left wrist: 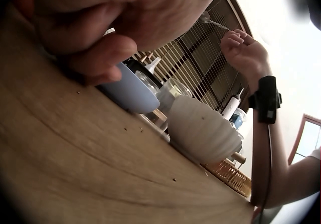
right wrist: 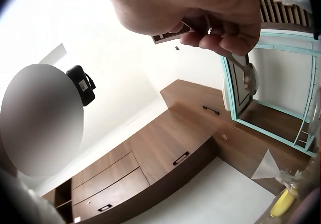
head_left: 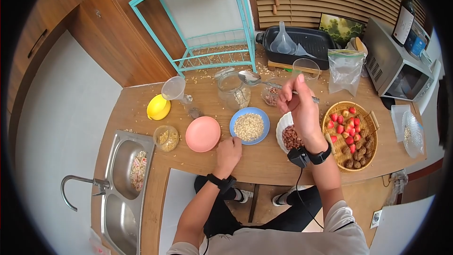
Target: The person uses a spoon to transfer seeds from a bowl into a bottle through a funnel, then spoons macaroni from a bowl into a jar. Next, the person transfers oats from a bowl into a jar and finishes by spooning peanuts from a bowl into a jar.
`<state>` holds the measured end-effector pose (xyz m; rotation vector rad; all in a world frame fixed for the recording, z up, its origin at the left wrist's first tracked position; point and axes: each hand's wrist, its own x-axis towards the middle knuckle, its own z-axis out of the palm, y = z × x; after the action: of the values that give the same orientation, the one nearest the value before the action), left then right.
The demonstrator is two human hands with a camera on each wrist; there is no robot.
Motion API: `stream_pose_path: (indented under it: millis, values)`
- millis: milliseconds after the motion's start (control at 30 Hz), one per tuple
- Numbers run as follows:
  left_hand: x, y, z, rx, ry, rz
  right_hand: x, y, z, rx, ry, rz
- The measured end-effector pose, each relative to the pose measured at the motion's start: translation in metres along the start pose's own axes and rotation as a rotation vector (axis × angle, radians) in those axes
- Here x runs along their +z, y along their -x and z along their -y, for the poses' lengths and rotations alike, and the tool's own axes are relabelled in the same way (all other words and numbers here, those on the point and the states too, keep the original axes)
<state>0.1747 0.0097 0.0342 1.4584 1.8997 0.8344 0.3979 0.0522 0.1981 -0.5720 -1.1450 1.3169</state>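
In the head view my right hand (head_left: 300, 108) is raised over the counter, gripping a metal spoon (head_left: 250, 78) whose bowl points left above a glass jar (head_left: 234, 95). The right wrist view shows the same spoon (right wrist: 250, 78) beyond the curled fingers of that hand (right wrist: 215, 23). My left hand (head_left: 229, 153) rests by the near-left rim of a blue plate (head_left: 266, 125) of oats (head_left: 248, 127); its fingers look curled, and whether they touch the rim is unclear. To the right, a white scalloped bowl (head_left: 280, 140) holds reddish-brown nuts (head_left: 291, 138).
A pink plate (head_left: 203, 134), a yellow bowl (head_left: 158, 107) and a jar of yellow pieces (head_left: 166, 139) stand left, near the sink (head_left: 123, 193). On the right is a wicker basket (head_left: 373, 148) of red fruit and walnuts. A teal rack (head_left: 214, 59) and a black pan (head_left: 316, 42) stand behind.
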Motion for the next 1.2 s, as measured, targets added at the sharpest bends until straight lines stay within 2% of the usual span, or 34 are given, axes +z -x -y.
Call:
stream_pose_path:
  millis: [67,233,400,467,500,567,633,667,733,867,1000,1100,1167,1200]
  values:
    - [0.0,0.003,0.003,0.102,-0.117,-0.065,-0.003,0.0,0.001,0.003,0.04,-0.016]
    - [-0.018,0.029,0.005,0.102,-0.163,-0.027,-0.011,0.009,0.013,0.06,0.13,0.071]
    - [-0.039,0.057,0.012,0.079,-0.12,-0.016,-0.013,0.005,0.013,0.031,0.204,0.054]
    - [-0.046,0.066,0.008,0.088,-0.276,-0.073,-0.012,0.003,0.01,0.018,0.228,0.037]
    - [-0.051,0.07,0.003,0.088,-0.279,-0.072,-0.013,0.002,0.008,0.041,0.25,0.03]
    - [-0.063,0.074,-0.017,0.07,-0.558,-0.118,-0.013,-0.001,0.007,0.057,0.275,0.017]
    - [-0.081,0.071,-0.056,0.091,-0.489,-0.178,-0.013,-0.003,0.005,0.116,0.162,0.049]
    - [-0.088,0.063,-0.073,0.107,-0.418,-0.24,-0.013,-0.003,0.004,0.116,0.162,0.049]
    - [-0.097,0.037,-0.094,0.255,-0.296,-0.291,-0.012,-0.004,0.005,0.127,0.112,0.059]
    - [-0.093,-0.052,-0.095,0.609,-0.352,-0.302,-0.016,-0.004,0.008,0.129,0.097,0.055]
    - [-0.075,-0.11,-0.106,0.649,-0.49,-0.254,-0.02,-0.001,0.015,0.113,0.124,0.034]
    - [-0.067,-0.131,-0.107,0.55,-0.509,-0.189,-0.021,0.002,0.019,0.084,0.171,0.011]
    - [-0.063,-0.141,-0.108,0.437,-0.389,-0.068,-0.021,0.003,0.022,0.062,0.196,-0.005]
    - [-0.06,-0.145,-0.106,0.438,-0.388,-0.063,-0.02,0.004,0.023,0.05,0.203,-0.024]
